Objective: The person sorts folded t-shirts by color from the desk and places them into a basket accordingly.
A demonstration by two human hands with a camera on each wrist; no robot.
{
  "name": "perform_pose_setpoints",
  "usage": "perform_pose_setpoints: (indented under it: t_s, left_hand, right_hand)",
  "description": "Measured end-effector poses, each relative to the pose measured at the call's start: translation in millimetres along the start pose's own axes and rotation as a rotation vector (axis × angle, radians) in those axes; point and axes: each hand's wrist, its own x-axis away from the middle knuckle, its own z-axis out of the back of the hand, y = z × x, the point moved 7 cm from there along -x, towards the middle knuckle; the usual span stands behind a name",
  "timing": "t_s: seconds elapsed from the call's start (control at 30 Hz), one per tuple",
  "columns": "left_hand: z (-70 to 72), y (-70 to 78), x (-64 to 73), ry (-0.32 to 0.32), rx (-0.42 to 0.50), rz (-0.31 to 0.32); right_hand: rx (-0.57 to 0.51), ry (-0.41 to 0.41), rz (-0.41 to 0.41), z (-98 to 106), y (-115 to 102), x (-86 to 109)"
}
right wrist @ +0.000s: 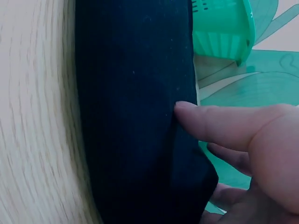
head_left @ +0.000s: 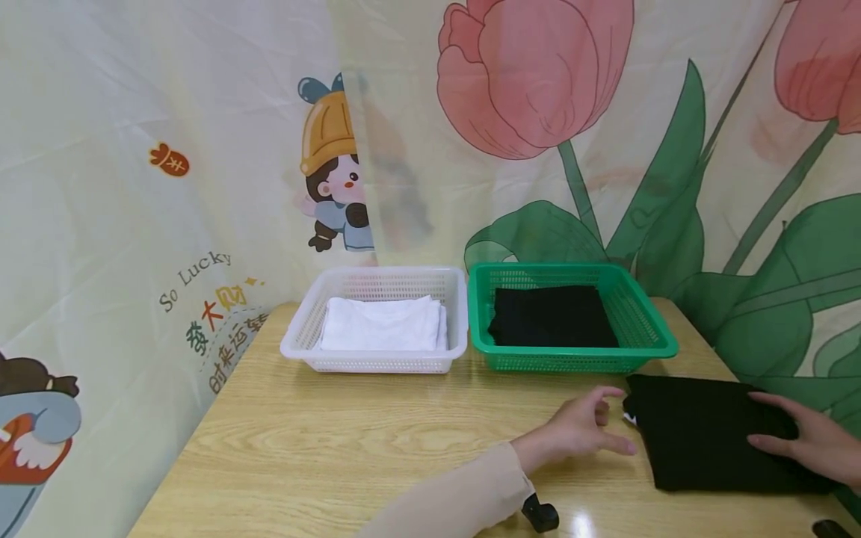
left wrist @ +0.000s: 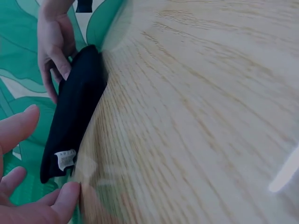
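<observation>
A folded black garment (head_left: 713,437) lies at the table's right side, its white label (left wrist: 65,159) showing at one end. My right hand (head_left: 810,441) holds its right edge; in the right wrist view the thumb (right wrist: 205,119) presses the top face while the other fingers pass around the edge, partly hidden. Just off the garment's left end is my left hand (head_left: 585,427), thumb and fingers spread apart with nothing between them. In the left wrist view, its fingertips (left wrist: 70,191) come near the labelled end.
Behind the hands stands a green basket (head_left: 572,351) with a folded black cloth (head_left: 554,317) inside. To its left, a white basket (head_left: 377,357) contains folded white cloth (head_left: 383,325). A patterned curtain (head_left: 417,149) hangs behind the wooden table (head_left: 323,448).
</observation>
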Motion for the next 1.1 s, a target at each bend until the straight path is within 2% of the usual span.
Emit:
perform_pose_setpoints:
  t_s: [0.17, 0.37, 0.67, 0.9, 1.1]
  left_hand:
    - [0.1, -0.2, -0.5, -0.001, 0.031, 0.030]
    - [1.1, -1.4, -1.9, 0.020, 0.106, 0.057]
    - [5.9, -1.0, -2.5, 0.055, 0.103, 0.065]
    - [10.4, -3.1, -1.4, 0.087, 0.125, 0.098]
    - [12.9, -7.0, -1.8, 0.104, 0.070, 0.094]
  right_hand:
    - [-0.084, -0.070, -0.025, -6, -7, -0.4]
    - [-0.240, -0.159, -0.081, -18, -12, -0.4]
    - [-0.328, -0.205, -0.070, -25, -24, -4.3]
    - [-0.312, -0.203, -0.054, -28, -31, -1.4]
    - [-0.376, -0.239, -0.009, -33, -45, 0.9]
